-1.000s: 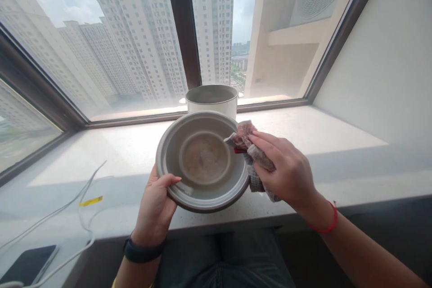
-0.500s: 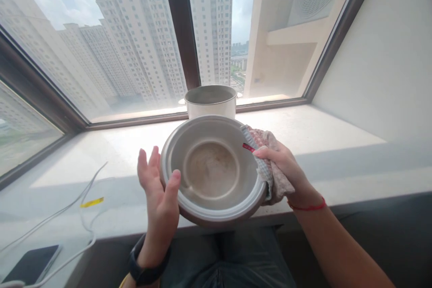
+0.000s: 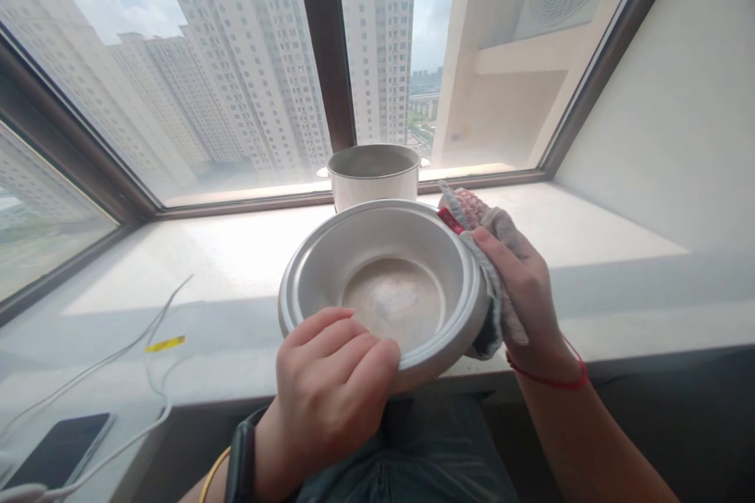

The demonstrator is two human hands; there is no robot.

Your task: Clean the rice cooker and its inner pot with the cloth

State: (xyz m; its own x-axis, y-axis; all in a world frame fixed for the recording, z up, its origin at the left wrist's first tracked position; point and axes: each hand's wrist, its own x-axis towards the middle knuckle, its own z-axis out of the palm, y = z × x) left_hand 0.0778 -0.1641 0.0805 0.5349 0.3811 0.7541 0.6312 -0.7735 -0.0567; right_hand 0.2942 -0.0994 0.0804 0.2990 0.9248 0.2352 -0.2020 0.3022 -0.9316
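Observation:
A round metal pot (image 3: 318, 267) with a wide silver rim and a brown-stained bottom is tilted toward me above the sill's front edge. My left hand (image 3: 339, 381) is closed over its near left rim, fingers curled to the inside. At the right side, my right hand (image 3: 524, 283) presses a folded cloth (image 3: 499, 232) against the outer wall, thumb on top. The cloth is grey and pinkish with a red tag. Its underside and the fingers beneath are hidden.
Behind the pot, a taller cream pot (image 3: 374, 185) with side handles stands by the window (image 3: 248, 94). On the left of the white sill (image 3: 613, 267) lie a phone (image 3: 62, 448), white cables (image 3: 118, 354) and a yellow strip (image 3: 166, 343). A white wall rises at right.
My left hand has gone from open beside the pot's left side to gripping its near rim. The pot has shifted slightly right, and the right hand with the cloth has moved right too.

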